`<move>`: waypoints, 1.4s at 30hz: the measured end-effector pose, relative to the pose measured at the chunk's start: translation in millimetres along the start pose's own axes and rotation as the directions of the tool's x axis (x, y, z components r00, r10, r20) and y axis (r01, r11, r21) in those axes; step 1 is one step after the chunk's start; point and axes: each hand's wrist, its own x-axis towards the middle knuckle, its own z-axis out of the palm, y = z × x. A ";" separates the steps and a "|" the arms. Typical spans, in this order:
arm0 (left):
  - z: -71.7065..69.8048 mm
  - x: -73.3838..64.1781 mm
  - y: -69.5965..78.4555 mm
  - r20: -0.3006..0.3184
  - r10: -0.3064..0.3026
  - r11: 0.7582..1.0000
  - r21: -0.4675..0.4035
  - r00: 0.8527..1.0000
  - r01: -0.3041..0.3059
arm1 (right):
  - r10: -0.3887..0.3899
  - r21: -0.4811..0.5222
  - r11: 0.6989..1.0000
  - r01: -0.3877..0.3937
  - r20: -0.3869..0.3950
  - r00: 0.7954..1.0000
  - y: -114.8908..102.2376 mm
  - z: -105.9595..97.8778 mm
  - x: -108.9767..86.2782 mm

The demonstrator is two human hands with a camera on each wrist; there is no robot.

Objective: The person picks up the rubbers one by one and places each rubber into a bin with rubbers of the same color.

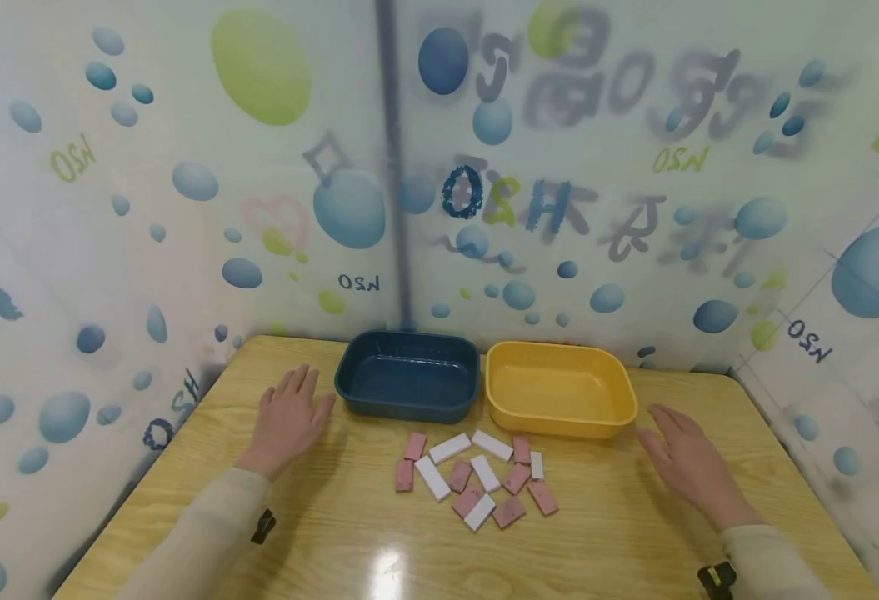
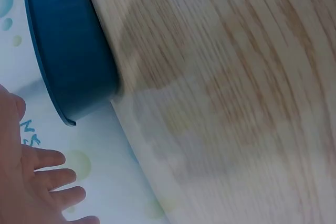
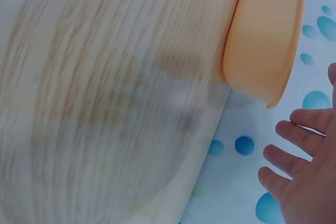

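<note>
My left hand (image 1: 287, 423) is at the left end of a dark blue plastic bin (image 1: 407, 410), fingers extended and nothing held. On the other side, my right hand (image 1: 692, 467) is near the right end of a yellow bin (image 1: 559, 423), its fingers also straight and holding nothing. The left wrist view shows spread fingers (image 2: 55, 177) below the end of the blue bin (image 2: 73, 45). Loose on the table in front of the bins lie several white rectangular blocks (image 1: 432, 478) and several smaller pink blocks (image 1: 510, 512). One white block (image 1: 479, 512) overlaps a pink block (image 1: 466, 502).
The bins stand side by side at the back of a wood-grain table (image 1: 319, 533). Behind it and at both sides hang pale curtains (image 1: 282, 183) printed with bubbles and letters. A dark wrist strap (image 1: 263, 527) shows at the left sleeve, another (image 1: 716, 578) at the right.
</note>
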 end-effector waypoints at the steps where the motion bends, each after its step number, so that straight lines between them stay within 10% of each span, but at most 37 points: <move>1: -0.5 -0.2 1.5 -0.008 0.009 1.000 0.004 1.000 -0.009 | -0.007 0.011 1.000 0.007 -0.022 1.000 -3.4 0.3 -0.2; 8: -2.4 0.0 9.0 -0.063 0.073 0.997 -0.014 0.995 -0.074 | -0.121 0.021 0.992 0.128 -0.204 0.971 -24.4 6.6 1.8; 17: -5.8 2.3 15.7 -0.086 0.111 0.992 -0.049 0.990 -0.116 | -0.199 -0.012 0.979 0.203 -0.254 0.947 -52.1 15.9 7.3; 42: 3.0 21.7 25.1 -0.015 0.052 0.999 -0.017 0.999 -0.052 | -0.204 0.066 0.976 0.205 -0.026 0.979 -97.3 53.7 2.5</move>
